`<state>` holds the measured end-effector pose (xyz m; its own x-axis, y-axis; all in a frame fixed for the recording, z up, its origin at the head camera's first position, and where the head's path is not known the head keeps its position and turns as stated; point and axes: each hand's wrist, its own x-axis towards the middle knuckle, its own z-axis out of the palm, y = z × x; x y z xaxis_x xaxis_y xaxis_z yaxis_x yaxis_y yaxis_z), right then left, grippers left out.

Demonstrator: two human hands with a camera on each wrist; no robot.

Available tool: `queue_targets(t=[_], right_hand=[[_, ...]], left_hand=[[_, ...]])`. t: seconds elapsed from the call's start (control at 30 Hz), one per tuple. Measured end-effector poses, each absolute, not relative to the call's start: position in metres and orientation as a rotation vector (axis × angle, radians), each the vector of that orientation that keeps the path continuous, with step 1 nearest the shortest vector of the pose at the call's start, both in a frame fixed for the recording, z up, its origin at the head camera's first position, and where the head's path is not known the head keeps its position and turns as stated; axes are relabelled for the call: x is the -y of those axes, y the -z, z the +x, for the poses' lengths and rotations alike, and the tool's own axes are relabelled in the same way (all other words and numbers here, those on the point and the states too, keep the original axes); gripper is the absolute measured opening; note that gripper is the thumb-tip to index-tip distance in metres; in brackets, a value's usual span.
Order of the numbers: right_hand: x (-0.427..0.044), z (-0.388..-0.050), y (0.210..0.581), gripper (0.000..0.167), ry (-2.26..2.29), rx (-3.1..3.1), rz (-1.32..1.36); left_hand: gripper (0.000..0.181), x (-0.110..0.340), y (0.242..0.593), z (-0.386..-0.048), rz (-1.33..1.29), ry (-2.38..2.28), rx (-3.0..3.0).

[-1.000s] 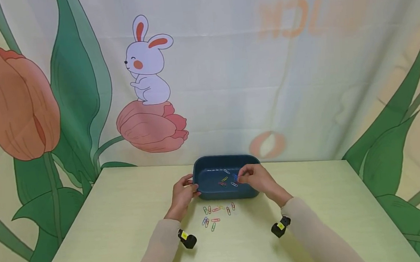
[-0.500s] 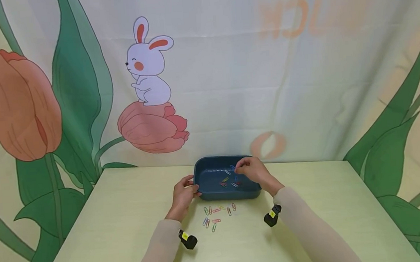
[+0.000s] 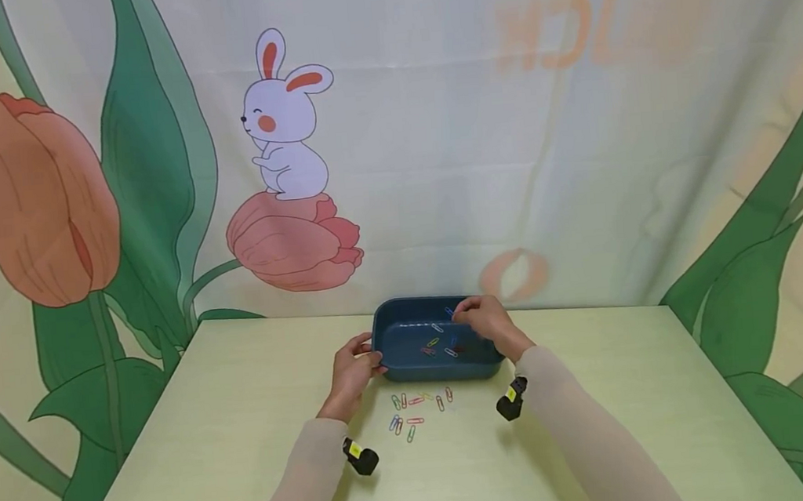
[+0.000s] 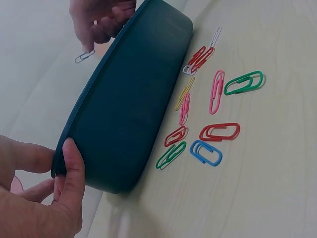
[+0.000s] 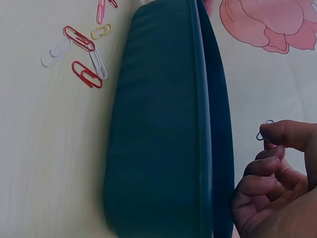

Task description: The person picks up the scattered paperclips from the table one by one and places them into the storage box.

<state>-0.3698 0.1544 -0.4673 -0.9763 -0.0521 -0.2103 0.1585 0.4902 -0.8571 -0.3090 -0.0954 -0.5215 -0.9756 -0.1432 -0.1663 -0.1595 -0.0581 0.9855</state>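
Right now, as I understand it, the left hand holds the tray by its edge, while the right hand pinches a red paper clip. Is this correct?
Not quite: the paper clip pinched by the right hand is blue, not red, as the head view shows. The left hand does hold the tray by its edge.

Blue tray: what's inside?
Paper clips, white, yellow and reddish among them. The right hand hides part of the blue tray; anything there can't be seen.
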Motion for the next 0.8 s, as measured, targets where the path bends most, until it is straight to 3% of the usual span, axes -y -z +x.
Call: queue_targets(t=[0.37, 0.63, 0.8], right_hand=[[-0.151, -0.377, 0.476, 0.006, 1.485, -2.531, 0.137], [-0.148, -0.378, 0.478, 0.021, 1.457, -2.539, 0.148], [-0.15, -0.374, 0.474, 0.021, 1.426, -2.568, 0.109]], left_hand=[[0.049, 0.096, 0.521, -0.309, -0.347, -2.249, -2.161], [0.05, 0.095, 0.52, -0.308, -0.361, -2.235, -2.161], [0.05, 0.094, 0.519, -0.307, -0.358, -2.235, -2.166]])
